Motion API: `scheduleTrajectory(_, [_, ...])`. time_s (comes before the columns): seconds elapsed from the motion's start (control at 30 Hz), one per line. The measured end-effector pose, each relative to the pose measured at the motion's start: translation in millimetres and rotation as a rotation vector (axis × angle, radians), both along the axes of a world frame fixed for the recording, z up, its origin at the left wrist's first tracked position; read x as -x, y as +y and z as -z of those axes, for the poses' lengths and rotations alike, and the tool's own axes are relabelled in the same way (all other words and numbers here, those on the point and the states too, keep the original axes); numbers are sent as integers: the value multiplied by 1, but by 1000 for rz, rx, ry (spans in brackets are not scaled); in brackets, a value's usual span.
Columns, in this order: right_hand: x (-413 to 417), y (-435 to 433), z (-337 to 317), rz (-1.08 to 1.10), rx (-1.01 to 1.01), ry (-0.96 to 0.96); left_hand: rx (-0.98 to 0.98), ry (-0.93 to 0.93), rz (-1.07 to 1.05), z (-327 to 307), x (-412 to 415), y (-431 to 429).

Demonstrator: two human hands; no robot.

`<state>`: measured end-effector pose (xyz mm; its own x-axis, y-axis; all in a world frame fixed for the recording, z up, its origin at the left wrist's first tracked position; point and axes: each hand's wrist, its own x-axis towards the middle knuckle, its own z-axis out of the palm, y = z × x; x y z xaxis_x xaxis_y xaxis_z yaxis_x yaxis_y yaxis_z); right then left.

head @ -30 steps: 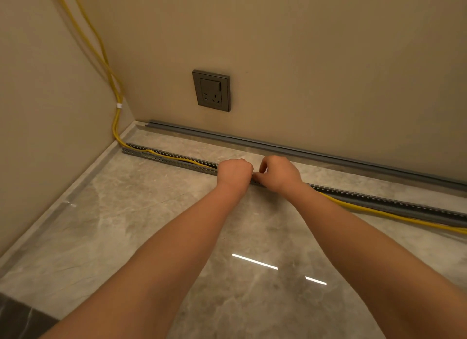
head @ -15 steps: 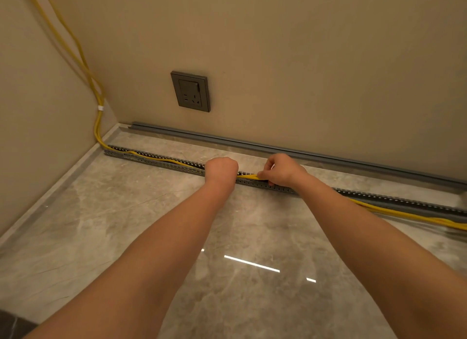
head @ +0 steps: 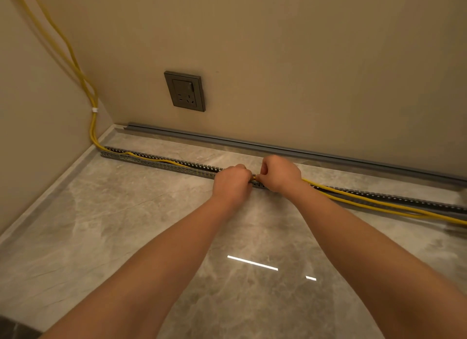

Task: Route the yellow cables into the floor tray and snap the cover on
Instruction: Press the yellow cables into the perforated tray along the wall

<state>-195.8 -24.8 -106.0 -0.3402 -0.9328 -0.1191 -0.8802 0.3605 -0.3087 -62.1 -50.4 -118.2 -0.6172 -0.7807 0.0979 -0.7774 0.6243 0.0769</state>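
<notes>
A slotted grey floor tray (head: 161, 164) runs across the floor from the left corner to the right edge. Yellow cables (head: 366, 202) come down the left wall corner, lie inside the tray on the left, and run out over its front edge on the right. My left hand (head: 231, 184) and my right hand (head: 279, 173) sit side by side on the tray's middle, both pinched on the yellow cables there. The long grey cover (head: 252, 144) lies flat along the foot of the back wall, apart from the tray.
A dark wall socket (head: 185, 91) is set in the back wall above the cover. A white tie (head: 95, 109) binds the cables in the wall corner. Polished stone floor (head: 126, 225) spreads in front of the tray.
My hands have come close together again on the cables at the tray's middle. The view has shifted slightly, and the cable span between the hands is now hidden.
</notes>
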Motion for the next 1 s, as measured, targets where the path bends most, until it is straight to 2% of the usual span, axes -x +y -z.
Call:
scheduleTrajectory(0.1, [1,0,0,0,-5,-20,-12,101,-9,3,-3,-1])
scheduleTrajectory(0.27, [1,0,0,-25,-55,-28,3,53,22,0,1,-5])
scheduleTrajectory(0.47, [0,0,-4,-29,-144,-77,9,115,95,8,-8,-8])
scheduleTrajectory(0.6, [-3,1,-8,-8,-171,-100,40,29,136,7,-6,-12])
scheduleTrajectory(0.8, [-7,7,-4,61,-221,61,77,-171,157,-3,7,-10])
scheduleTrajectory(1.0, [4,20,-5,213,-194,192,68,-239,161,-8,23,-5])
